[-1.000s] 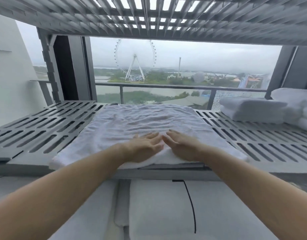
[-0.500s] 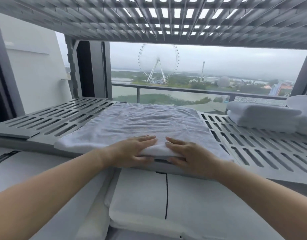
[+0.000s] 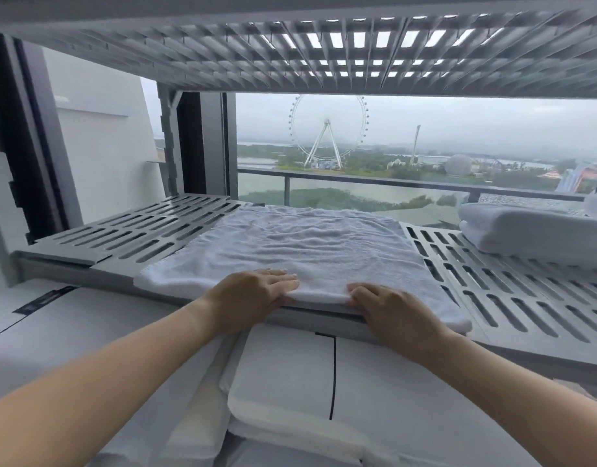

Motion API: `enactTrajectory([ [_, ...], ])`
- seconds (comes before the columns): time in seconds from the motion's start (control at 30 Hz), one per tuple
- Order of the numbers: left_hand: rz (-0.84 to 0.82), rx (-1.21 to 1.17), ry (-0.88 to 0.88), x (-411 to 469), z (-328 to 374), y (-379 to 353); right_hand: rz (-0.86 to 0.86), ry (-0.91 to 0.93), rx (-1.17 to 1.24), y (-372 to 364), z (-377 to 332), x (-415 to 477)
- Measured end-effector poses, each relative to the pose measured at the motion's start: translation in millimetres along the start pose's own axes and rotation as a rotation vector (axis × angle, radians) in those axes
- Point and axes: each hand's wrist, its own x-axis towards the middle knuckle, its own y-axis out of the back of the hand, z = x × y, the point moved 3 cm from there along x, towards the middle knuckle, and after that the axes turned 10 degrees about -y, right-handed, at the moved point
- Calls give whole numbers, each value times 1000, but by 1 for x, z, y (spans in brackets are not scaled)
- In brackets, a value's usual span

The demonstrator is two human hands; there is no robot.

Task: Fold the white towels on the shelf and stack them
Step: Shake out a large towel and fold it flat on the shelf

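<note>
Two hands, left (image 3: 253,298) and right (image 3: 396,316), each grip one spread towel's (image 3: 310,251) near edge; one folded stack (image 3: 532,235) beside.

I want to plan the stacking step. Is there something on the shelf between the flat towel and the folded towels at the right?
Nothing visible. Between the flat towel and the folded towels lies only bare slotted shelf. Both hands grip the towel's near edge: left hand, right hand.

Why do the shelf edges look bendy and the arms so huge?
Head view: the wide lens bows the shelf lines and swells the arms near the camera. Soft grey daylight comes through the window, so shadows are faint. The towel is sharp; the far wheel is hazy.
</note>
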Motion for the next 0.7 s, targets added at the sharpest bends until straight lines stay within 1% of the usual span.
enactTrajectory([
  [0.07,-1,-2,-10,-3,3,-6,-5,-24,34,-2,-6,0],
  [0.13,-30,-4,-5,-6,4,-12,-12,-6,78,-6,-17,4],
  [0.27,-59,-14,-30,-15,-2,-12,-33,-28,95,-20,-46,21],
  [0.37,-66,-3,-43,-28,-15,-9,-33,20,80,-36,-73,39],
  [0.53,-142,7,41,-60,-51,-7,-61,15,13,-56,-103,64],
  [0.63,-148,-17,118,-79,-75,-2,-57,-17,39,-58,-107,71],
  [0.7,-160,-44,169,-88,-91,3,-115,-39,37,-60,-109,78],
])
